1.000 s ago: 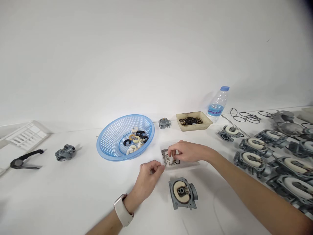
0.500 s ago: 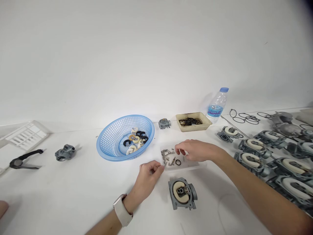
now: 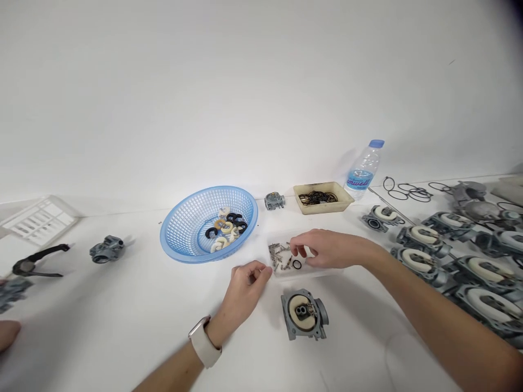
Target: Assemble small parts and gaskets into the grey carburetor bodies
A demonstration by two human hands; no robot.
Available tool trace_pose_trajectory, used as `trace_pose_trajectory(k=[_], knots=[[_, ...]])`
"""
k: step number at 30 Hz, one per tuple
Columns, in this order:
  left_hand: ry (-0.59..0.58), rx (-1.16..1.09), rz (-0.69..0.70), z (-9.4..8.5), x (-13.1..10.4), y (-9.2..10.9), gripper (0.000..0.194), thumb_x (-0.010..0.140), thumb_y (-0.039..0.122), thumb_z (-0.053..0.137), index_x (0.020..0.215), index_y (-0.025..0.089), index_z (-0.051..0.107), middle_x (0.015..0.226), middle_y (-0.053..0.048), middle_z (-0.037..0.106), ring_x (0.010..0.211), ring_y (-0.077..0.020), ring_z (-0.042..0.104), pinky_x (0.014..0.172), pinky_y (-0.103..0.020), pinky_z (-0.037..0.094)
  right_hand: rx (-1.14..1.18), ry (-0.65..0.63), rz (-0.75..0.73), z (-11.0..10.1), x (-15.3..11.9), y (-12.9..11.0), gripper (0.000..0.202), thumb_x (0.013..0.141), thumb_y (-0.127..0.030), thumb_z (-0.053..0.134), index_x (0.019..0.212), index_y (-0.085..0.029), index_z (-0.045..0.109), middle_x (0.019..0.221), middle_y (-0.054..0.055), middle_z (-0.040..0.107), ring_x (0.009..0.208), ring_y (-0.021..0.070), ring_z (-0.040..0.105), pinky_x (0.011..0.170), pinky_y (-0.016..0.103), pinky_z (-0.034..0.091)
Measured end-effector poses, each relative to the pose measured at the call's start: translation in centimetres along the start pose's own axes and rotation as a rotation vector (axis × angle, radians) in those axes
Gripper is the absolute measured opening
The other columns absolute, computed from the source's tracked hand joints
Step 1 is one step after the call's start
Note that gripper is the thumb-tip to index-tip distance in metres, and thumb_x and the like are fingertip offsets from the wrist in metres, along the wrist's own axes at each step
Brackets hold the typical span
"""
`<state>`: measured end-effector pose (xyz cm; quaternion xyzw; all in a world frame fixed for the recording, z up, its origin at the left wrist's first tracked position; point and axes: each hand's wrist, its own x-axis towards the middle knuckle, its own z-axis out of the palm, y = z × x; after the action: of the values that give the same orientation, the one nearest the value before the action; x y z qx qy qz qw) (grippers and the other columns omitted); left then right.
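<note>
Right of centre in the frame, the right hand (image 3: 322, 247) curls over a shallow translucent tray (image 3: 312, 274) of small metal fittings (image 3: 278, 252); I can't tell whether its fingers grip anything. The left hand (image 3: 247, 286), thumb and forefinger close, sits by the tray's left corner, its grip unclear. A carburetor body (image 3: 303, 314) lies at lower centre.

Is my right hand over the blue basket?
No, the right hand is over the shallow tray of small metal parts, right of the blue basket.
</note>
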<state>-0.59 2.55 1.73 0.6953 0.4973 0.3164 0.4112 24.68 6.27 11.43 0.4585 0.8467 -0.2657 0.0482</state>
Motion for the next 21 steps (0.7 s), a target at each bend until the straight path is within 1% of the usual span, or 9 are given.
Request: trace_pose_trajectory(k=[2,4,5,10,13,15,17,19,21], knots=[[0.006,0.01,0.006,-0.1,0.0,0.0,0.039,0.098,0.048,0.05,0.079,0.017,0.064,0.067,0.002,0.052,0.066,-0.014,0.044,0.06,-0.025,0.034,0.061,-0.04,-0.052,-0.5,-1.8,-1.9,0.027,0.082,-0.032,0.067,0.108,-0.029,0.065,0.104,0.001,0.07,0.091,0.024,0.065,0.07,0.03,0.043],[0.014,0.028,0.015,-0.2,0.0,-0.1,0.037,0.098,0.046,0.05,0.076,0.018,0.061,0.065,0.004,0.049,0.064,-0.0134,0.042,0.059,-0.024,0.033,0.045,-0.061,-0.086,0.2,-3.2,-4.0,0.046,0.074,-0.047,0.077,0.115,-0.029,0.066,0.107,0.002,0.07,0.093,0.0267,0.066,0.07,0.032,0.044],[0.02,0.041,0.021,-0.1,-0.1,-0.1,0.037,0.098,0.045,0.051,0.075,0.018,0.059,0.063,0.005,0.046,0.062,-0.0131,0.042,0.058,-0.024,0.033,-0.019,-0.054,-0.088,0.9,-3.6,-5.0,0.052,0.07,-0.048,0.08,0.115,-0.027,0.067,0.107,0.003,0.069,0.091,0.028,0.066,0.068,0.033,0.043],[0.039,0.125,0.081,0.1,-0.3,-0.3,0.03,0.096,0.041,0.054,0.076,0.02,0.059,0.056,0.007,0.044,0.058,-0.0129,0.042,0.061,-0.026,0.033,-0.324,0.057,-0.02,5.2,-4.1,-8.1,0.025,0.072,-0.025,0.074,0.095,-0.018,0.068,0.089,0.006,0.068,0.073,0.0247,0.064,0.058,0.032,0.035],[0.032,0.152,0.135,0.3,-0.6,-0.7,0.03,0.097,0.043,0.053,0.079,0.02,0.06,0.054,0.007,0.044,0.056,-0.0141,0.044,0.061,-0.027,0.033,-0.337,0.098,-0.027,6.1,-5.8,-8.1,0.03,0.07,-0.028,0.077,0.097,-0.018,0.068,0.086,0.005,0.066,0.069,0.0224,0.06,0.056,0.031,0.034],[0.024,0.175,0.166,0.4,-0.7,-1.0,0.031,0.097,0.045,0.051,0.081,0.021,0.06,0.054,0.006,0.045,0.056,-0.0154,0.046,0.061,-0.027,0.033,-0.277,0.116,0.011,5.7,-8.5,-7.5,0.039,0.066,-0.033,0.08,0.1,-0.02,0.068,0.087,0.005,0.066,0.073,0.0235,0.061,0.059,0.031,0.038],[0.024,0.235,0.198,0.5,-0.8,-1.4,0.032,0.098,0.048,0.049,0.082,0.022,0.06,0.056,0.006,0.048,0.058,-0.0167,0.049,0.063,-0.028,0.035,-0.165,0.151,0.099,4.6,-12.5,-6.8,0.048,0.062,-0.034,0.081,0.108,-0.023,0.068,0.091,0.003,0.066,0.081,0.0257,0.063,0.068,0.033,0.044],[0.026,0.294,0.238,0.7,-0.9,-1.6,0.032,0.098,0.049,0.049,0.082,0.023,0.059,0.057,0.005,0.05,0.059,-0.018,0.052,0.064,-0.029,0.037,-0.057,0.225,0.236,3.3,-17.2,-5.7,0.054,0.065,-0.03,0.077,0.117,-0.028,0.067,0.1,0.003,0.068,0.091,0.0273,0.065,0.079,0.034,0.047],[0.041,0.337,0.28,0.8,-1.1,-1.6,0.032,0.098,0.049,0.048,0.082,0.023,0.059,0.057,0.004,0.052,0.059,-0.0191,0.054,0.065,-0.03,0.038,-0.024,0.321,0.4,2.2,-21.6,-4.2,0.05,0.07,-0.023,0.069,0.119,-0.03,0.068,0.105,0.004,0.07,0.094,0.0273,0.065,0.079,0.033,0.047]])
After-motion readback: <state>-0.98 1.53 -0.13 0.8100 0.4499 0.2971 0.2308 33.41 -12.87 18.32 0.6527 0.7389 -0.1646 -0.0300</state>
